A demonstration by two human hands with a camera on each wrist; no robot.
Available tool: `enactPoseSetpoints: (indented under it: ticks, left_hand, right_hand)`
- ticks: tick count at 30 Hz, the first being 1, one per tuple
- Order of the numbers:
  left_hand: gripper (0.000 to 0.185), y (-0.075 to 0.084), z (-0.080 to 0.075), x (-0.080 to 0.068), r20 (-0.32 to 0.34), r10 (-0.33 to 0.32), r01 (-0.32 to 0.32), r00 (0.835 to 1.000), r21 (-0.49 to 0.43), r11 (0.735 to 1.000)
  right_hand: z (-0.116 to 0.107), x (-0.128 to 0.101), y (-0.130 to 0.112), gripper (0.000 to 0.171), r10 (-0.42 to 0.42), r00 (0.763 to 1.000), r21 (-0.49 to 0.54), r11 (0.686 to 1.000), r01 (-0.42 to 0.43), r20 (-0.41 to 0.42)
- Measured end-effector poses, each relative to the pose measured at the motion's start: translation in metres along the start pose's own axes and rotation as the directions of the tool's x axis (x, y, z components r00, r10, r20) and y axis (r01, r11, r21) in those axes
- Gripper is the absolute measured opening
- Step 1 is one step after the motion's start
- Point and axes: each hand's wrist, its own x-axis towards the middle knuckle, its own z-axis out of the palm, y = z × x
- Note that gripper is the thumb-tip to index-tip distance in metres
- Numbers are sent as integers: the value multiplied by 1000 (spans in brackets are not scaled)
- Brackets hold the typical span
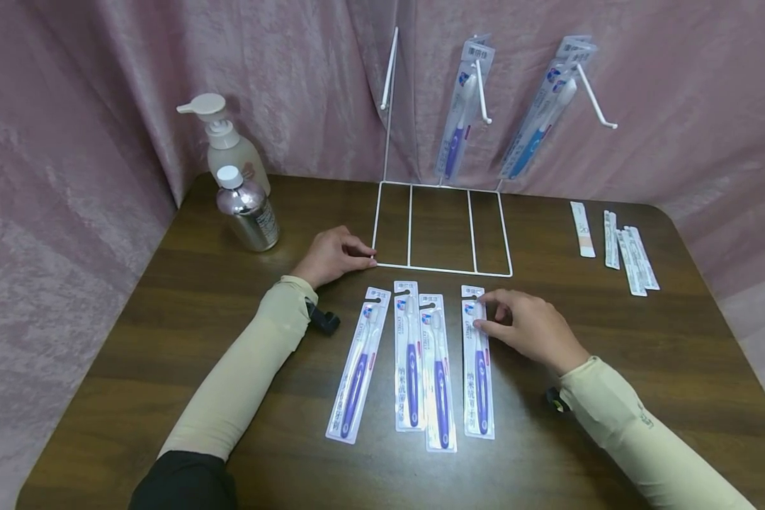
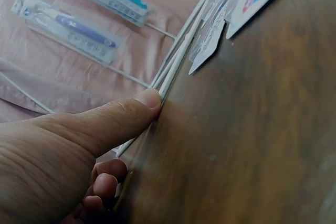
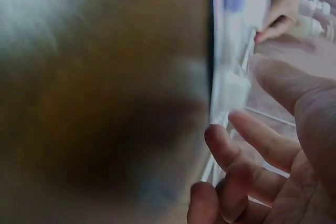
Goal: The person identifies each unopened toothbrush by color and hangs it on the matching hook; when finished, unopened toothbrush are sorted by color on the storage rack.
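Note:
A white wire display rack (image 1: 443,270) stands on the table, its base flat and its hooks raised at the back. My left hand (image 1: 333,256) pinches the front left corner of that base; in the left wrist view the thumb (image 2: 131,109) lies along the wire, with the other fingers curled beside it. My right hand (image 1: 535,327) is at the upper end of the rightmost packaged toothbrush (image 1: 481,389), index finger and thumb spread apart over its right edge. Further purple packaged toothbrushes (image 1: 357,386) lie to its left, two of them overlapping.
From the rack's hooks hang a purple packaged toothbrush (image 1: 454,145) and blue packaged ones (image 1: 528,152); the left hook (image 1: 389,71) is bare. A pump bottle (image 1: 232,152) and silver bottle (image 1: 250,218) stand at back left. Several small flat sachets (image 1: 634,262) lie at right.

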Motion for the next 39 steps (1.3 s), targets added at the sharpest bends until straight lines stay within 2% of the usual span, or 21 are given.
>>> enactPoseSetpoints:
  ticks: [5,10,13,15,16,18,21,23,25,27,29,31,39]
  left_hand:
    - [20,0,1,0,-11,10,-10,1000,-11,1000]
    - [20,-1,2,0,-15,20,-20,1000,-15,1000]
    - [21,1,2,0,-10,6,-6,1000,-13,1000]
    - [21,2,1,0,-3,-7,7,1000,-11,1000]
    - [21,3,1,-1,0,-14,14,1000,-13,1000]
    - [21,3,1,-1,3,-20,20,1000,-11,1000]
    - [21,3,1,-1,6,-22,22,1000,-10,1000]
    - [21,3,1,-1,6,-20,20,1000,-9,1000]
    - [21,2,0,-2,6,-20,20,1000,-14,1000]
    - [20,2,-1,-2,6,-22,22,1000,-15,1000]
    - [20,1,-2,-2,5,-25,26,1000,-15,1000]
    - [20,1,-2,-3,1,-27,27,1000,-15,1000]
    - [21,2,-1,-3,8,-26,26,1000,-25,999]
  right_hand:
    - [7,0,1,44,12,1000,19,1000,-12,-17]
    - [1,0,0,38,15,998,90,996,-9,-58]
    - [-11,-1,-7,36,-22,993,135,990,38,-120]
    - [-23,-1,-15,36,-85,974,110,988,109,-209]
    - [-30,0,-19,37,-130,954,70,986,154,-270]
    - [-45,2,-30,41,-229,888,-32,971,236,-399]
    - [-69,7,-48,45,-359,745,-175,932,317,-562]
    - [-84,10,-62,47,-405,650,-214,910,354,-643]
    - [-97,15,-75,46,-425,568,-230,894,384,-704]
    - [-106,21,-87,44,-420,511,-224,888,401,-750]
    - [-112,28,-95,41,-406,480,-213,889,406,-777]
    - [-115,37,-100,39,-388,466,-199,893,404,-795]
    - [-109,62,-96,37,-337,471,-155,910,384,-815]
